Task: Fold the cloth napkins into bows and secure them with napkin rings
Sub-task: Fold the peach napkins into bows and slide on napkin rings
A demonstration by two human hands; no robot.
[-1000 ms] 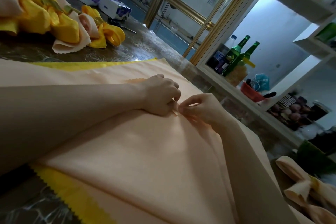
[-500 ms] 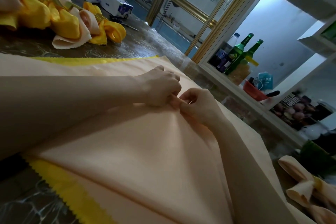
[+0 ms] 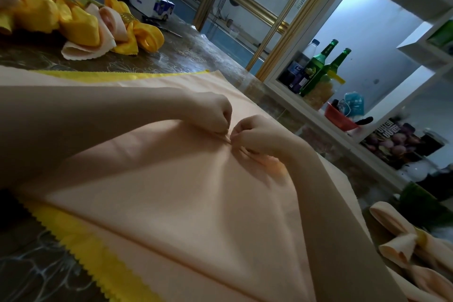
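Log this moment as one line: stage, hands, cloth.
stage: gathering centre pleat | left hand: pinches peach napkin | right hand: pinches same fold | napkin: mostly flat, no ring on it

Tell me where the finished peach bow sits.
In the head view, the peach bow lies at the lower right, just right of the person's right forearm and the spread peach napkin.

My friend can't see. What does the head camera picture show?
The left hand and right hand pinch a small fold in the middle of a peach napkin spread over a yellow napkin on a table. Finished yellow and peach bows lie at the far left; another peach bow lies at the near right.
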